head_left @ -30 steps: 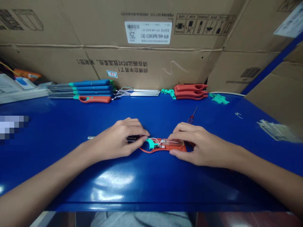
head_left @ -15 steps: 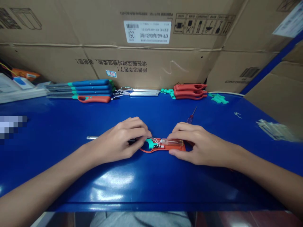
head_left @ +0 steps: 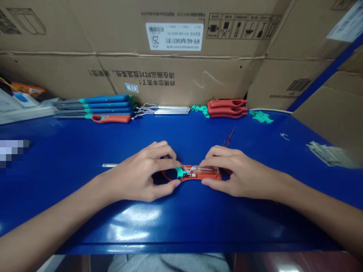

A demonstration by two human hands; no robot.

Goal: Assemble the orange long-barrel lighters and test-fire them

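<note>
Between my hands lies an opened orange lighter half-shell (head_left: 198, 177) on the blue table. Inside it are a clear fuel tank (head_left: 205, 170), white wires (head_left: 186, 169) and a green trigger (head_left: 179, 172). A silver metal tube (head_left: 109, 165) sticks out to the left from behind my left hand. My left hand (head_left: 150, 170) grips the shell around the trigger, thumb on the near edge and index finger on the far edge. My right hand (head_left: 229, 172) pinches the handle end, fingertips over the tank and thumb on the near edge.
Behind my right hand lies a screwdriver (head_left: 228, 139). Along the cardboard wall (head_left: 181, 75) are stacked blue lighters (head_left: 107, 104), silver tubes with wires (head_left: 172, 110), orange shells (head_left: 227, 107) and green triggers (head_left: 261, 116). Clear tanks (head_left: 330, 153) lie at right.
My left thumb has moved away from the index finger, toward the near edge of the shell. The right hand keeps its hold, and the camera view has shifted slightly.
</note>
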